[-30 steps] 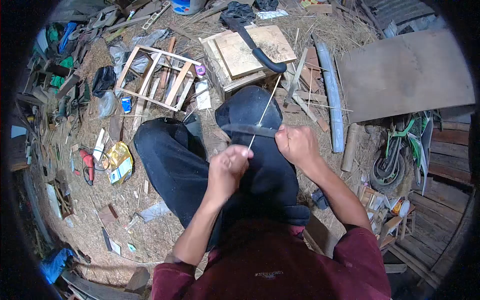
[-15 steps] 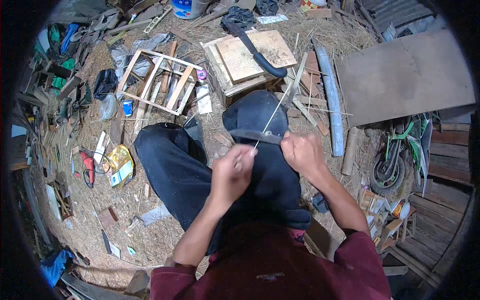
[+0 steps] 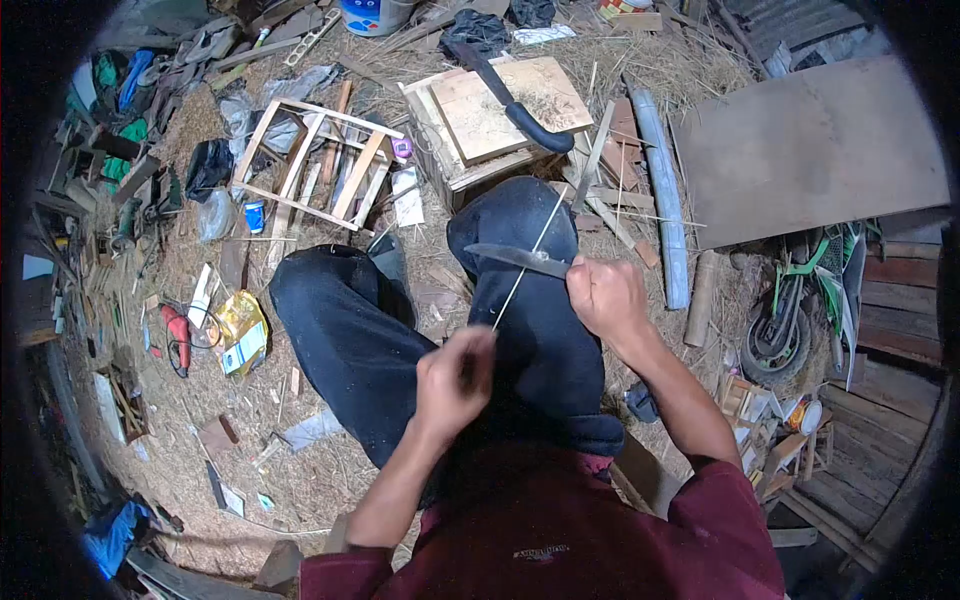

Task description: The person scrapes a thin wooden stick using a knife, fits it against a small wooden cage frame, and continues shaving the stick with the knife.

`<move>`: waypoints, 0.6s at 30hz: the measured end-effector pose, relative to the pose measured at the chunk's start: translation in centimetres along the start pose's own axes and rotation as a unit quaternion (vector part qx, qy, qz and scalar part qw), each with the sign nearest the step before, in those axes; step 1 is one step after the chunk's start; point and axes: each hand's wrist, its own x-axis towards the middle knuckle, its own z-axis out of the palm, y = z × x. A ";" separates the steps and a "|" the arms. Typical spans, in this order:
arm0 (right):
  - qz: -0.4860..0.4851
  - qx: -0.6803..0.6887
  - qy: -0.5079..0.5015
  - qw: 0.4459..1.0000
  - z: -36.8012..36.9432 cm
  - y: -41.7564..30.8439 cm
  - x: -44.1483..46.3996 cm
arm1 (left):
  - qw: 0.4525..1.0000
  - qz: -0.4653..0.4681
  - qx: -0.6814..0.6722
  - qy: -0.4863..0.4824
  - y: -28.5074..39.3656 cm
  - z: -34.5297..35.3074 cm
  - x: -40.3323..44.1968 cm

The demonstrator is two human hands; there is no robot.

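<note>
My right hand is closed around the handle of a knife, whose blade points left above my right knee. A thin pale stick, like a bamboo strip, crosses the blade and slants up and away over the dark trouser leg. Its near end is pinched in my left hand, which is slightly blurred. A small light curl, perhaps a shaving, shows where blade and stick meet. The handle itself is mostly hidden by my fingers.
Ahead stands a wooden box with a board on top, and a dark-handled machete lies on it. To its left is a wooden frame. A red power tool lies on the littered ground; a motorbike stands at right.
My left hand has drawn back toward my body with the stick, so more of the stick shows below the blade. The knife hand has barely moved.
</note>
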 end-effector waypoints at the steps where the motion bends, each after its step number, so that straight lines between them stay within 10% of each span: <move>1: -0.005 -0.005 -0.014 1.000 0.0 -0.1 -0.1 | 1.000 0.015 -0.017 0.002 0.3 0.7 1.4; 18: 0.040 0.020 0.028 0.999 0.3 0.5 1.0 | 0.999 0.024 0.021 -0.015 0.3 -1.9 -2.4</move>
